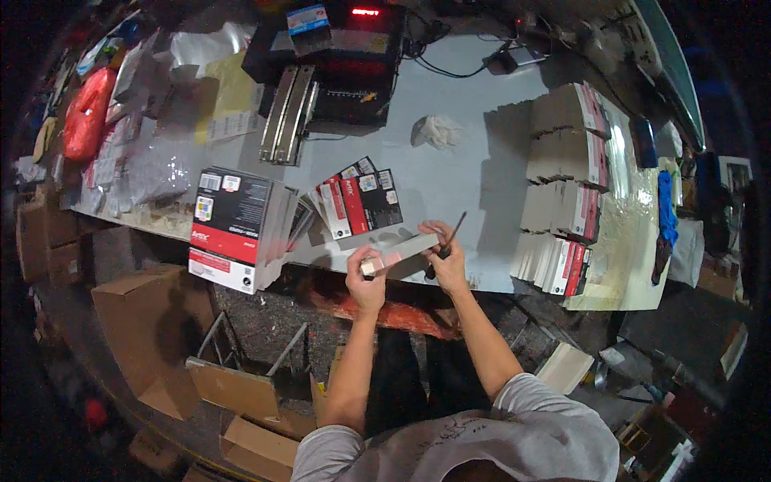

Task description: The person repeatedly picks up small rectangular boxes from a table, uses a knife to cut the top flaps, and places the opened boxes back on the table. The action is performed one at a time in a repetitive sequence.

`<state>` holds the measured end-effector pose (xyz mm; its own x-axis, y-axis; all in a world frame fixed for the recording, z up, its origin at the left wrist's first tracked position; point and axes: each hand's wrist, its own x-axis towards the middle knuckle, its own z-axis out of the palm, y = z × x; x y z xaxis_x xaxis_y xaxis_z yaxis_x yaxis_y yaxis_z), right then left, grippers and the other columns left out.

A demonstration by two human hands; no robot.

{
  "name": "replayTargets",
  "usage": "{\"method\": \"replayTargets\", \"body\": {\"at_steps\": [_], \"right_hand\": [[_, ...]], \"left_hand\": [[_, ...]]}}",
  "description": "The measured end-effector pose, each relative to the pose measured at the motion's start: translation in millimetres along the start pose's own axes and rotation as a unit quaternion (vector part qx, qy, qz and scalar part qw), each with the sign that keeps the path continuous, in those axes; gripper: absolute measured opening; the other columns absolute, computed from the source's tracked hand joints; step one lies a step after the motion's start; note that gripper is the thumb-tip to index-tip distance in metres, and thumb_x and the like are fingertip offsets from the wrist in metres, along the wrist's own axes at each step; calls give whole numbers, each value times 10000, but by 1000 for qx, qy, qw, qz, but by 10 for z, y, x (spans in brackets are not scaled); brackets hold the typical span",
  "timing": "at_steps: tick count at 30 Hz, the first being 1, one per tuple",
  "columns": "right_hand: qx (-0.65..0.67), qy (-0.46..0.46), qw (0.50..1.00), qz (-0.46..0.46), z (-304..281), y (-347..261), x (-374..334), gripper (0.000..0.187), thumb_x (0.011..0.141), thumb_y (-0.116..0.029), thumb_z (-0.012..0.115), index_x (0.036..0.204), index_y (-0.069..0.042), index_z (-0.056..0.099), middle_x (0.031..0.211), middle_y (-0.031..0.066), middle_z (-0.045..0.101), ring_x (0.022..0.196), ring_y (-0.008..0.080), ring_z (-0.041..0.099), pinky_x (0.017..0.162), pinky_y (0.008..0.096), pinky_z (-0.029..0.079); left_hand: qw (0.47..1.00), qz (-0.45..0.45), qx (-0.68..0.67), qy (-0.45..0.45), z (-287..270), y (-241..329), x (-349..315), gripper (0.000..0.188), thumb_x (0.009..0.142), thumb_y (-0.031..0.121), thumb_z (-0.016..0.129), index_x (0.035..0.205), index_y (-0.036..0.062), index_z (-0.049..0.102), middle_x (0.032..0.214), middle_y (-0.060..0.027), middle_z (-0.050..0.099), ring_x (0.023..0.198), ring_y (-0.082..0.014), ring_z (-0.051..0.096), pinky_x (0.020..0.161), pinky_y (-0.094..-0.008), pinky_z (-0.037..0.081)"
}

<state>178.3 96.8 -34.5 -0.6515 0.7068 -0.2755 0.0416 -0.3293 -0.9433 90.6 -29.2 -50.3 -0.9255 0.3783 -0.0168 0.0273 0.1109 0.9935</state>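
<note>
Holding a pale, narrow block (401,254) between two bare hands is the present state of the work; the block is above the table's (474,189) near edge, about midway along it. The left hand (365,277) pinches the block's left end; the right hand (446,259) grips its right end and also a thin dark tool (458,228), whose tip points up and away from the body. The step in hand appears to be preparation of a single block; whether the tool is in use cannot be told. The next move probably calls for a firm left grip, with the tool tip directed clear of the left fingers. Just beyond the block, printed cards (373,201) overlap on the table. A stack of printed packs (229,229) stands left of them at the near edge. Further stacks (558,157) line the right edge. A dark machine (349,104) occupies the far edge.
</note>
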Motion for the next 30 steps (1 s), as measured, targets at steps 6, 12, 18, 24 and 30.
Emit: {"method": "replayTargets", "body": {"at_steps": [6,12,18,24,30], "right_hand": [[-133,-25,991,-13,-211,95,-102,433,726,108,487,1142,-8,514,1203,142,532,1171,217,456,982,319,339],[-189,-2,982,4,-252,103,-128,400,795,19,546,1191,19,494,1145,91,558,1072,170,510,921,302,387],[-288,72,955,5,-453,-309,-492,246,877,-93,512,1103,3,529,916,104,638,831,158,618,687,262,490],[-527,92,822,196,-468,-785,-1100,380,823,-355,604,930,6,561,764,206,628,729,319,639,635,362,499],[-627,-59,775,48,-297,-878,-1375,367,837,-241,514,1157,-61,510,797,225,600,731,396,598,649,453,492]], "left_hand": [[988,112,37,-96,80,-205,100,400,557,121,830,857,53,573,808,-72,593,734,-234,589,670,-325,479],[965,254,1,-63,224,-310,169,410,527,231,855,716,52,537,667,-62,550,597,-212,551,524,-308,440],[997,-82,-9,-8,294,175,-403,254,645,186,800,655,37,595,614,-23,571,533,-111,520,517,-274,422],[918,-373,84,109,506,-78,-760,455,651,442,753,704,4,643,702,-110,651,613,-197,607,592,-366,467],[926,-359,-8,119,549,-458,-841,500,643,439,760,835,-8,644,830,-123,667,744,-220,632,672,-354,473]]}}
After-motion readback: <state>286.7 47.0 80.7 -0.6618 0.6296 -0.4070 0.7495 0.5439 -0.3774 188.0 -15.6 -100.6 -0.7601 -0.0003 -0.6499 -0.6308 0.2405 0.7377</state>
